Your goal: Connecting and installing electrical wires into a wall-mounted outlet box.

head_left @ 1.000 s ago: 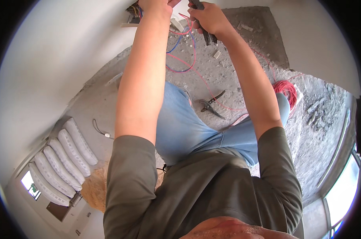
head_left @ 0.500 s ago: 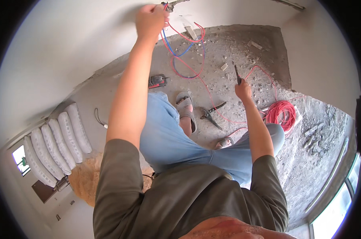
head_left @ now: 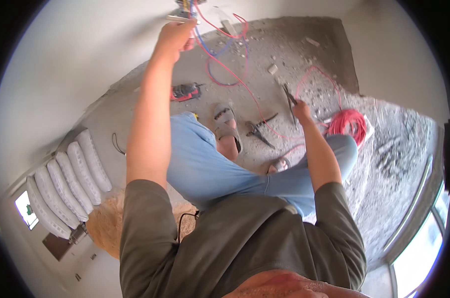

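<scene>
I see a pale wall [head_left: 110, 54] and, below it, a gritty grey floor [head_left: 272, 92], so I want every movement measured against those two. On the floor, a red wire coil [head_left: 338, 124] lies just beyond the right forearm; I'd let its line run loose, without tugging it over the rubble. A red-and-black drill [head_left: 186, 92] rests beyond the left knee, and I'd give it a wide berth.

The left hand [head_left: 176, 38] is up by the wall opening [head_left: 186, 6], its fingers curled beside the wires; I cannot tell whether they pinch anything. The right hand [head_left: 301, 110], lower and well apart, is closed around dark pliers [head_left: 289, 94] that point away from the body. I can't make out how far the jaws are spread. A loose cutter [head_left: 258, 131] lies on the floor between the sandals and the right hand.

The thinnest things need the most care: a red wire [head_left: 233, 36] and a blue wire [head_left: 214, 53] hang from the opening in loose loops. To handle them well, I'd steady one strand near its end, separate the colours before any bite, and angle the pliers clear of the fingertips.
</scene>
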### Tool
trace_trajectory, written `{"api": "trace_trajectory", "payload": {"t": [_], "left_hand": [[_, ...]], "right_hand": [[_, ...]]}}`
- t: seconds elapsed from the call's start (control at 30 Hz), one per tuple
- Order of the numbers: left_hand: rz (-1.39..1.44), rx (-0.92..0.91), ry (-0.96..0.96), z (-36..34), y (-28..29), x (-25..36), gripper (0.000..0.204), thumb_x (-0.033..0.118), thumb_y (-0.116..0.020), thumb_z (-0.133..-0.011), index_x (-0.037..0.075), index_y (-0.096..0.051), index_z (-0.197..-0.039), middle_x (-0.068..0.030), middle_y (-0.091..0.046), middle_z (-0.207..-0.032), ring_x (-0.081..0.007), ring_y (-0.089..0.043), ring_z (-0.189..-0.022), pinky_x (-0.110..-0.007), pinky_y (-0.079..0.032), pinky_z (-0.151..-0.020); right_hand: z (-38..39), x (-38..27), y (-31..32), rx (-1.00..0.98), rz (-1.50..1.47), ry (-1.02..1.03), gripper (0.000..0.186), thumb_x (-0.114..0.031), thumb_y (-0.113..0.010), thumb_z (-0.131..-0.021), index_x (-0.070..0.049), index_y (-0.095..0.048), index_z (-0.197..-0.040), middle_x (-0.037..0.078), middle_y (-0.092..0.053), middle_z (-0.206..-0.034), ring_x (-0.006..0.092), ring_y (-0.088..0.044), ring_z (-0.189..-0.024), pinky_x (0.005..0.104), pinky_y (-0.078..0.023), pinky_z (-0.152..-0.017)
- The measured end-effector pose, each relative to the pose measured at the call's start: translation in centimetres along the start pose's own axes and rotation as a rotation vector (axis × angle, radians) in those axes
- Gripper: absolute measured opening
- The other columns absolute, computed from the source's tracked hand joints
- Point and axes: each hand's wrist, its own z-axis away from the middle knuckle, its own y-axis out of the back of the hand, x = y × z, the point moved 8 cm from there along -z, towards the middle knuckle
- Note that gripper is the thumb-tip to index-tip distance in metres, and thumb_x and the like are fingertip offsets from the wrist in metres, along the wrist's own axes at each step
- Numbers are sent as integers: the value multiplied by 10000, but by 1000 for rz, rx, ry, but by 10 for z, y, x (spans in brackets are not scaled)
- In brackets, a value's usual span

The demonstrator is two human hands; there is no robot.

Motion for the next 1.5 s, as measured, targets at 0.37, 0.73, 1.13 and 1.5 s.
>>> {"api": "trace_trajectory", "payload": {"t": [0.37,0.73,1.13,1.5], "left_hand": [[432,-243,183,-12,-68,-49,734,476,-767,-794,93,-483,-1353,-88,-476,-1439,-217,-378,-1372,-478,-267,-1108],[418,-446,54,-13,-77,-38,236,237,-630,-934,22,-622,-1031,-85,-652,-986,-257,-597,-1070,-486,-440,-1021],[701,-308,7,30,-32,-26,277,134,-528,-963,-78,-534,-1141,-56,-440,-788,-236,-485,-775,-566,-373,-1076],[690,-465,-32,33,25,-28,594,58,-545,-926,-14,-296,-1460,-20,-471,-802,-184,-491,-789,-408,-371,-971]], "right_hand": [[7,-19,23,-89,-270,2,329,-199,-629,-826,-197,-709,-1145,154,-719,-892,331,-684,-771,388,-542,-689],[134,-149,-93,-651,449,711,202,-190,-537,-874,-56,-650,-975,170,-675,-975,367,-655,-941,470,-534,-808],[95,-174,-7,-546,436,714,180,-204,-575,-876,-66,-668,-945,181,-676,-982,378,-653,-938,482,-521,-796],[160,76,284,712,-483,-183,232,-201,-583,-897,-13,-664,-1007,142,-679,-847,237,-654,-748,357,-518,-689]]}}
